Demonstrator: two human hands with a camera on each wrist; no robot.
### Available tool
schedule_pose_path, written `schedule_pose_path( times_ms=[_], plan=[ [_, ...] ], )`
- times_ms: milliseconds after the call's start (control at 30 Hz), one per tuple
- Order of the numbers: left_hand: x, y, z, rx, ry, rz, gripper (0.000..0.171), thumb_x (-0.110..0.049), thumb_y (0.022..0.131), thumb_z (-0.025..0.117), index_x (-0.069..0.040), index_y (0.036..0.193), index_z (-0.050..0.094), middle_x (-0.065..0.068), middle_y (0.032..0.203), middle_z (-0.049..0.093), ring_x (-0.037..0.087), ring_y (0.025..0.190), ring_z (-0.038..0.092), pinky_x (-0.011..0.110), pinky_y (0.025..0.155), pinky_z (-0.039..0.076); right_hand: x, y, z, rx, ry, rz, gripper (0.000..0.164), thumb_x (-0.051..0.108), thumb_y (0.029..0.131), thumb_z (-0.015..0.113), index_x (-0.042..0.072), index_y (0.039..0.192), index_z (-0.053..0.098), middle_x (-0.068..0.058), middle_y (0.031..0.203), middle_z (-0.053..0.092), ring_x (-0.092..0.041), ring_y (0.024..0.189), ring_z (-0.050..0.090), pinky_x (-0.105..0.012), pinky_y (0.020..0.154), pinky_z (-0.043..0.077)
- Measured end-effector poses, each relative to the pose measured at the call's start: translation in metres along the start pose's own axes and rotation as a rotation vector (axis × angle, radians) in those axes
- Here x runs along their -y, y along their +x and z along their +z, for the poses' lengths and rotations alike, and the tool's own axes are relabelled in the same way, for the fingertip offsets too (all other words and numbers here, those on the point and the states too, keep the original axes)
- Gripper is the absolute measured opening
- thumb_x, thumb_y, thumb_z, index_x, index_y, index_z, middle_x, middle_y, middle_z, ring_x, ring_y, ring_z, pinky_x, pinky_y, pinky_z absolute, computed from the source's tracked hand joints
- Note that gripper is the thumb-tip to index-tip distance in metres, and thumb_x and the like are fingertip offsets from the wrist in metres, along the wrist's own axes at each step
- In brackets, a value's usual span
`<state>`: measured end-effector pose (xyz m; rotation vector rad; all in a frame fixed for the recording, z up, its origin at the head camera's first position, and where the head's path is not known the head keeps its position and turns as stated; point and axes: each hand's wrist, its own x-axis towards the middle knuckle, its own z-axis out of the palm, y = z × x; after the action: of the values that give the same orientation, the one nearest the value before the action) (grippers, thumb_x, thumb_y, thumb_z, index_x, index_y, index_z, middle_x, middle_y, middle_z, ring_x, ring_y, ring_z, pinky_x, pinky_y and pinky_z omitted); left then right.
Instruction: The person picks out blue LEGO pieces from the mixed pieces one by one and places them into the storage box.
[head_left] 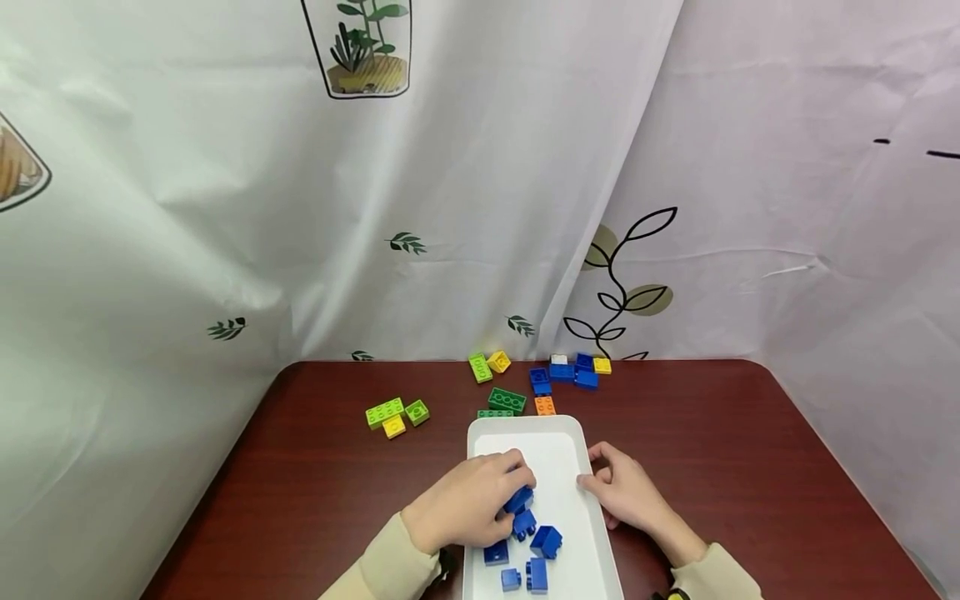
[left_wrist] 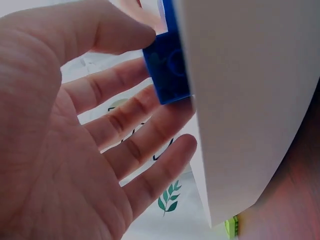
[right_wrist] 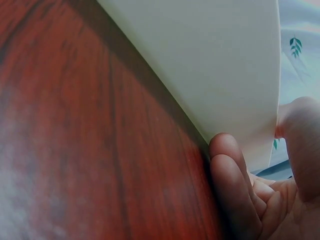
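Observation:
A white tray (head_left: 558,446) on the table holds several blue toy building bricks (head_left: 537,576). My left hand (head_left: 476,500) reaches over its left rim and grips a blue brick (head_left: 519,500) between thumb and fingers. In the left wrist view the thumb tip meets a corner of that blue brick (left_wrist: 167,70), and the fingers pass behind it. Another blue brick (head_left: 524,523) lies close by the thumb. At the tray's right side my right hand (head_left: 626,492) holds the edge, thumb over the rim. In the right wrist view its fingers (right_wrist: 230,185) curl low against the outer wall.
Beyond the tray lie green bricks (head_left: 507,401), an orange brick (head_left: 545,406) and a group of blue bricks (head_left: 561,372). Lime bricks (head_left: 385,412) and a yellow brick (head_left: 393,427) sit to the left. A printed white curtain (head_left: 465,167) hangs behind the brown table (head_left: 315,483).

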<state>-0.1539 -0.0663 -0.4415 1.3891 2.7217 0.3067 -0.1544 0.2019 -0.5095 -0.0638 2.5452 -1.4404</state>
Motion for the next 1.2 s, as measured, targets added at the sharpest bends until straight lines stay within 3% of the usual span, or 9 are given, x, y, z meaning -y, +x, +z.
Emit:
schedule_pose_path(
  times_ms=[233, 467, 633, 767, 967, 1067, 1200],
  plan=[
    [0.000, -0.003, -0.002, 0.046, -0.008, -0.002, 0.032, -0.028, 0.084, 0.070, -0.027, 0.114, 0.061, -0.011, 0.103, 0.055, -0.001, 0.079, 0.049, 0.017, 0.073, 0.048, -0.001, -0.001, 0.001, 0.003, 0.012, 0.006, 0.038, 0.025, 0.089, 0.067, 0.006, 0.117, 0.049, -0.004, 0.054, 0.056, -0.016, 0.033, 0.050, -0.037, 0.037, 0.048],
    [0.000, -0.006, -0.004, 0.037, -0.003, 0.008, 0.031, -0.028, 0.084, 0.070, -0.027, 0.113, 0.060, -0.011, 0.101, 0.054, 0.000, 0.076, 0.049, 0.017, 0.070, 0.046, -0.003, -0.002, 0.001, 0.016, 0.027, 0.017, 0.039, 0.025, 0.089, 0.067, 0.006, 0.118, 0.049, -0.004, 0.054, 0.055, -0.017, 0.033, 0.050, -0.038, 0.037, 0.048],
    [0.001, -0.008, -0.013, 0.013, -0.027, -0.001, 0.048, -0.039, 0.085, 0.071, -0.025, 0.128, 0.056, -0.010, 0.118, 0.056, 0.003, 0.098, 0.056, 0.028, 0.089, 0.051, -0.002, 0.000, 0.000, 0.003, 0.008, 0.007, 0.040, 0.025, 0.089, 0.067, 0.006, 0.118, 0.049, -0.004, 0.054, 0.056, -0.017, 0.033, 0.050, -0.038, 0.037, 0.048],
    [0.006, -0.014, -0.023, -0.064, -0.062, -0.111, 0.063, -0.048, 0.085, 0.068, -0.025, 0.139, 0.047, -0.007, 0.131, 0.052, 0.009, 0.113, 0.055, 0.038, 0.097, 0.050, -0.003, 0.001, 0.001, 0.007, 0.007, 0.006, 0.041, 0.027, 0.089, 0.068, 0.006, 0.118, 0.049, -0.004, 0.055, 0.057, -0.017, 0.034, 0.051, -0.038, 0.038, 0.048],
    [0.021, -0.030, -0.016, -0.162, -0.147, -0.395, 0.073, -0.047, 0.086, 0.067, -0.015, 0.145, 0.038, 0.002, 0.126, 0.052, 0.011, 0.096, 0.056, 0.037, 0.088, 0.054, -0.005, 0.000, 0.002, 0.013, 0.014, 0.009, 0.041, 0.027, 0.088, 0.068, 0.006, 0.118, 0.049, -0.004, 0.055, 0.057, -0.017, 0.033, 0.050, -0.038, 0.037, 0.048],
    [0.027, -0.040, -0.006, -0.159, -0.273, -0.499, 0.076, -0.046, 0.087, 0.067, -0.008, 0.145, 0.035, 0.006, 0.121, 0.052, 0.011, 0.086, 0.054, 0.034, 0.078, 0.054, -0.004, 0.001, 0.002, 0.010, 0.018, -0.005, 0.041, 0.026, 0.089, 0.068, 0.006, 0.118, 0.049, -0.004, 0.055, 0.057, -0.017, 0.033, 0.050, -0.038, 0.037, 0.048],
    [0.032, -0.049, 0.007, -0.120, -0.496, -0.526, 0.067, -0.039, 0.089, 0.064, -0.004, 0.139, 0.036, 0.006, 0.108, 0.054, 0.011, 0.079, 0.053, 0.026, 0.066, 0.047, -0.001, 0.001, -0.001, 0.008, 0.012, -0.005, 0.040, 0.025, 0.089, 0.067, 0.006, 0.118, 0.048, -0.004, 0.054, 0.056, -0.017, 0.033, 0.050, -0.038, 0.037, 0.048]
  ],
)
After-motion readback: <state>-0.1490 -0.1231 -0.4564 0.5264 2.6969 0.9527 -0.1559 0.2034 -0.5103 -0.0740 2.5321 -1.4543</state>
